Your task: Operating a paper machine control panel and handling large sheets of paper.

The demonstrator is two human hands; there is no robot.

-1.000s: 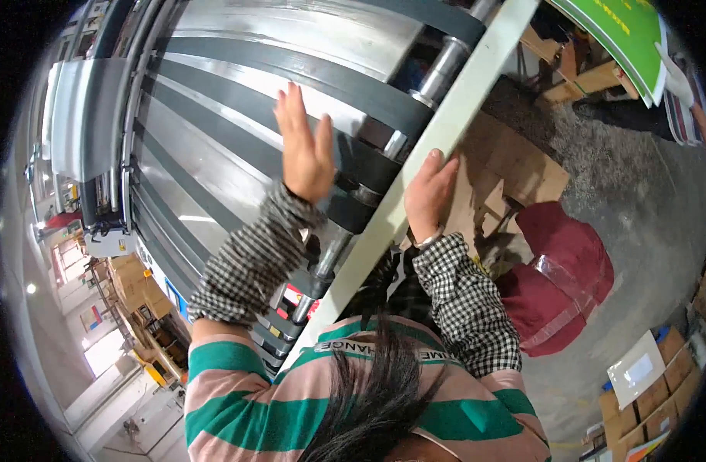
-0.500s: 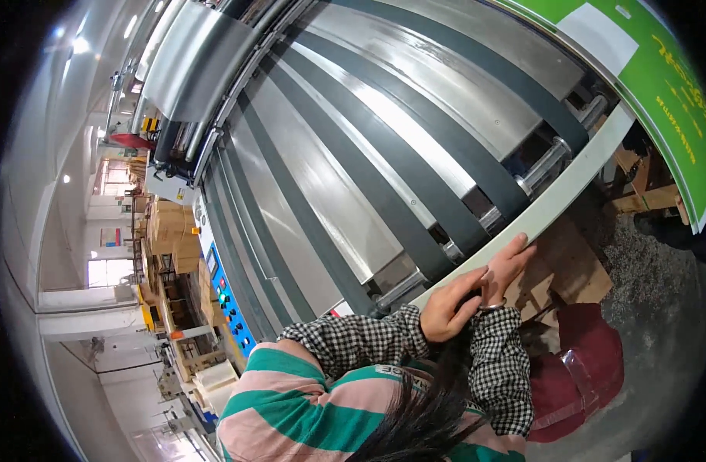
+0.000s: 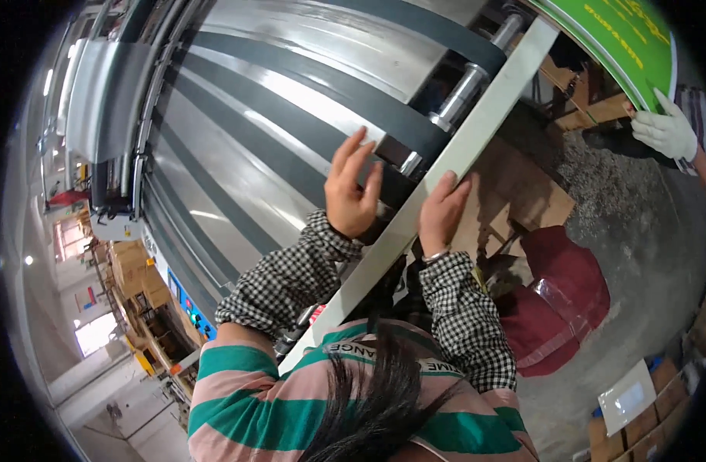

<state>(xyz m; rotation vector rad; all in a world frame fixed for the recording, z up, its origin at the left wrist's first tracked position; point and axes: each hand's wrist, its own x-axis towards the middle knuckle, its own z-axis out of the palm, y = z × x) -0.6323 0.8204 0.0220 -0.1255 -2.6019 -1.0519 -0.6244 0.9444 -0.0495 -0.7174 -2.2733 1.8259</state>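
Maroon bundle (image 3: 561,300) and flat cardboard (image 3: 526,181) lie just outside the conveyor's (image 3: 384,46) near edge; past its right corner, a co-worker's white-gloved hand (image 3: 665,132) holds a green board (image 3: 622,46). Along that near edge runs a pale rail (image 3: 476,127), which the right hand (image 3: 444,212) touches; whether it grips, I cannot tell. Half a second ago both hands met there; now they are apart, the left hand (image 3: 353,189) over the dark belts (image 3: 306,127), fingers spread. Cardboard boxes (image 3: 133,266) stand beyond the left side, contents indiscernible.

Right fingers (image 3: 457,197) against pale rail (image 3: 495,105)
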